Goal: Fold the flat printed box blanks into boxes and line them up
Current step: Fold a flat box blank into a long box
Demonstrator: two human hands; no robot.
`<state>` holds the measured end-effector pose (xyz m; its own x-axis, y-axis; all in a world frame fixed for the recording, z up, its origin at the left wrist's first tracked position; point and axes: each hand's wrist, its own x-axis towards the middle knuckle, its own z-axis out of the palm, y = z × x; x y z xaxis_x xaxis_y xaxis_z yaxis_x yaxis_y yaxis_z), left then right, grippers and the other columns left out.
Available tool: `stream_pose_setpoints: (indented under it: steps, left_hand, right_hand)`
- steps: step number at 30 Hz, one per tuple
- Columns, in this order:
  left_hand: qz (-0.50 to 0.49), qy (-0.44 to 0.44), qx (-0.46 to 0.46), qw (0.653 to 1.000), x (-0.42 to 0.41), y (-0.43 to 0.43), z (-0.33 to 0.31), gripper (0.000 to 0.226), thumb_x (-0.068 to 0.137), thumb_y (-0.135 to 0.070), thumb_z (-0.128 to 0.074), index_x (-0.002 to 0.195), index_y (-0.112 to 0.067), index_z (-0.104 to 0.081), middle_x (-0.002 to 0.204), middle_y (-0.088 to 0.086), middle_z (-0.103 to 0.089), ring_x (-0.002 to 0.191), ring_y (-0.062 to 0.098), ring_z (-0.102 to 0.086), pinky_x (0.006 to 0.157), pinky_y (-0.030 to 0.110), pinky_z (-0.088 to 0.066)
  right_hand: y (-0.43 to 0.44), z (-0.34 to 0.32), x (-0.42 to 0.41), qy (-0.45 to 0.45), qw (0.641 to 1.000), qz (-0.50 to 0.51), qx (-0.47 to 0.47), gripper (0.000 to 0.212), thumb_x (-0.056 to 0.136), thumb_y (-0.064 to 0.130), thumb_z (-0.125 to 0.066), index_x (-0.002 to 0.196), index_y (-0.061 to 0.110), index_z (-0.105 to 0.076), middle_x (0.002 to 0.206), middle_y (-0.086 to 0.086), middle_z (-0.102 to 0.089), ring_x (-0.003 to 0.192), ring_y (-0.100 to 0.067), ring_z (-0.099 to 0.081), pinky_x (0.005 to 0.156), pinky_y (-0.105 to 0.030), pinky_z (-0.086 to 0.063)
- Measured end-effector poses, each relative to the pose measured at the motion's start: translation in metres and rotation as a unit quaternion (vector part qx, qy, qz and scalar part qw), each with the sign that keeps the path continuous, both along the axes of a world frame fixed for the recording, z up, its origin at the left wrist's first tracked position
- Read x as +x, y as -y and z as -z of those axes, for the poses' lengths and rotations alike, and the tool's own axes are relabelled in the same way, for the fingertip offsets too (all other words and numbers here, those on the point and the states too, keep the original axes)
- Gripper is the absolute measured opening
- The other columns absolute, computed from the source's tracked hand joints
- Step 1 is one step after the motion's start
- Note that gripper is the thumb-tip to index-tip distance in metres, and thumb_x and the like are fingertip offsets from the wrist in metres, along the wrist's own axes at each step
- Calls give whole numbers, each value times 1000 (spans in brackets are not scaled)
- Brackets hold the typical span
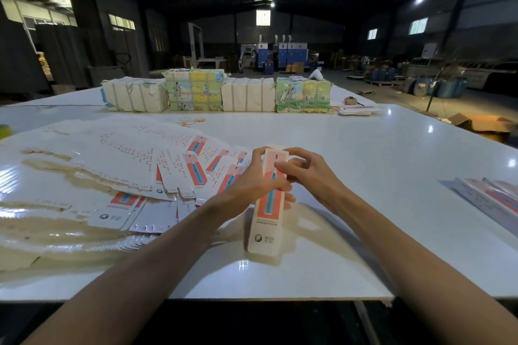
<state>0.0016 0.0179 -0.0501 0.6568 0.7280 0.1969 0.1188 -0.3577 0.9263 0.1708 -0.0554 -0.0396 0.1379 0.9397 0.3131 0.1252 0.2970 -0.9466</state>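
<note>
Both hands meet on one box (269, 213), a long narrow piece printed in coral and blue with a white foot. The left hand (252, 179) grasps it around the middle, its fingers (281, 186) curled across the printed face. The right hand (311, 173) pinches the top end, with one finger laid across the face just above the left fingers. The box slants down from the fingers towards the person. I cannot tell whether its low end touches the tabletop (364, 165).

Left of the fingers, and partly under the left wrist, a wide fan of flat blanks (117, 159) covers the tabletop, most of them white side up and a few showing the coral print. Well right of the fingers, at the edge of view, lie a few folded boxes (487, 199), side by side. Far beyond the fingers a row of wrapped bundles (193, 89) stands, two white and two with green pictures. Some rubber bands (190, 121) lie between the bundles and the fan
</note>
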Motion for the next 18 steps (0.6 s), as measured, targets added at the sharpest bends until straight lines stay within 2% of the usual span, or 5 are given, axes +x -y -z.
stream_pose_setpoints:
  steps: [3,5,10,14,18]
  left_hand:
    - [-11,-6,-26,1000,3,-2,2,87,72,-25,-90,132,-51,-33,116,3,-67,89,20,-80,72,39,-67]
    - [-31,-27,-21,999,6,-1,5,82,72,-35,-90,130,-49,-34,113,4,-68,85,22,-80,73,42,-67]
    - [-29,-27,-56,998,4,-2,8,61,80,-43,-88,118,-49,-41,96,4,-74,78,21,-80,63,32,-65]
    - [39,7,-138,990,-2,1,2,72,83,-33,-88,134,-46,-38,106,4,-76,86,34,-80,65,37,-64]
    - [85,-19,-114,990,-3,4,1,72,84,-23,-85,127,-56,-38,100,1,-77,90,32,-80,66,35,-64]
  right_hand:
    - [-1,1,0,11,1000,5,-2,18,96,27,-78,110,17,-75,97,-17,-80,85,-31,-75,77,-28,-62]
    - [-2,3,1,18,1000,-1,-20,21,97,28,-77,112,14,-73,100,-13,-81,92,-30,-78,78,-27,-62]
    - [-3,6,1,15,998,-9,-52,26,99,35,-73,113,13,-71,102,-11,-81,96,-26,-79,80,-30,-63]
    - [-4,2,2,-43,997,55,-30,29,106,44,-60,127,23,-63,82,-8,-77,72,-23,-75,66,-29,-61]
    - [-5,1,10,-57,996,61,-40,24,108,22,-59,126,6,-64,81,-18,-73,58,-25,-69,56,-31,-58]
